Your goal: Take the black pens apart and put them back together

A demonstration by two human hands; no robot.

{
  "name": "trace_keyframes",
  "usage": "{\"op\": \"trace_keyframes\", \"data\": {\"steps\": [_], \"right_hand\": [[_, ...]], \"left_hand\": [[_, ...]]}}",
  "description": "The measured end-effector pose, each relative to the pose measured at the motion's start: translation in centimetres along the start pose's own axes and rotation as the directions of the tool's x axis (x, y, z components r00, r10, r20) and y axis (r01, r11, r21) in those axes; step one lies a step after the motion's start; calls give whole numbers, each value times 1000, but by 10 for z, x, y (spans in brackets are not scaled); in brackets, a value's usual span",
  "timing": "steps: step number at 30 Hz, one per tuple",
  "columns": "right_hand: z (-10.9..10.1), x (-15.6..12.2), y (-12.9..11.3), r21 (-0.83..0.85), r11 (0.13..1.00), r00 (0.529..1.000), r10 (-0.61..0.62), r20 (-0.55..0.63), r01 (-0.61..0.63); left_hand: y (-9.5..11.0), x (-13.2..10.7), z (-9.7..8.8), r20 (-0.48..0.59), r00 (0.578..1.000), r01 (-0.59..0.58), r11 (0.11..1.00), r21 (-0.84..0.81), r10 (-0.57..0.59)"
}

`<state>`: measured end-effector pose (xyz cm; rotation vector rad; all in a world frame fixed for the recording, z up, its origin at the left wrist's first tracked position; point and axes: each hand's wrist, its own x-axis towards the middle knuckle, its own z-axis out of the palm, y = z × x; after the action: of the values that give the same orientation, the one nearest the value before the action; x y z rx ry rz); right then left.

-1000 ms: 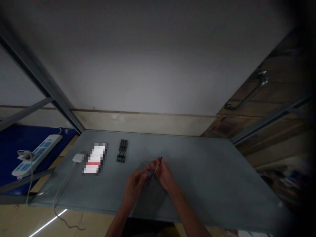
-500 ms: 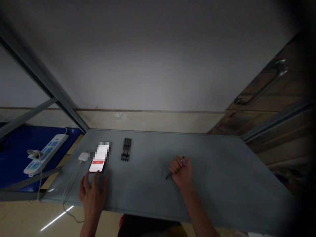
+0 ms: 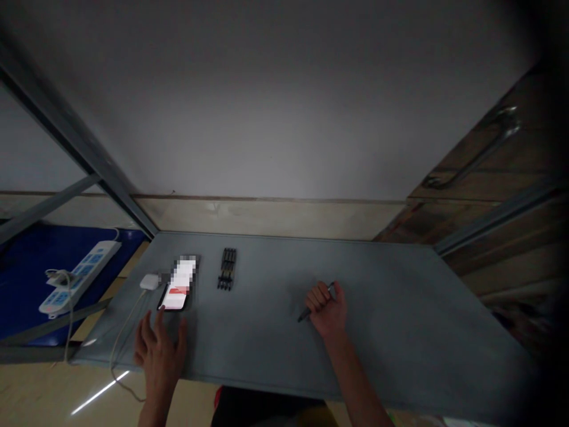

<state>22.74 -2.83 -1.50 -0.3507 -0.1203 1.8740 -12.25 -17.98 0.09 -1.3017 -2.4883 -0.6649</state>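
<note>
My right hand rests on the grey table in a fist closed around a dark pen, whose tip sticks out to the lower left. My left hand hovers open with fingers spread just below a lit phone that lies at the table's left side. A row of several black pens lies side by side to the right of the phone, beyond both hands.
A white charger block with a cable sits left of the phone. A white power strip lies on a blue surface further left. A metal frame post rises at the left; a wooden door with a handle is at right.
My hands, together on the pen a second ago, parted. The left hand went to the phone, touched it, and has now drawn back slightly. The right hand keeps the pen.
</note>
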Motion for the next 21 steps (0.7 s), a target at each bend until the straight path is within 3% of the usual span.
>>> {"op": "trace_keyframes", "data": {"steps": [10, 15, 21], "right_hand": [[3, -1, 0, 3, 1000, 1000, 0, -23, 0], [3, 0, -1, -37, 999, 1000, -10, 5, 11], [6, -2, 0, -31, 999, 1000, -15, -18, 14]], "left_hand": [[1, 40, 21, -32, 999, -39, 995, 91, 42], [2, 42, 30, -15, 1000, -23, 991, 135, 25], [7, 38, 24, -50, 998, -36, 991, 133, 43]]}}
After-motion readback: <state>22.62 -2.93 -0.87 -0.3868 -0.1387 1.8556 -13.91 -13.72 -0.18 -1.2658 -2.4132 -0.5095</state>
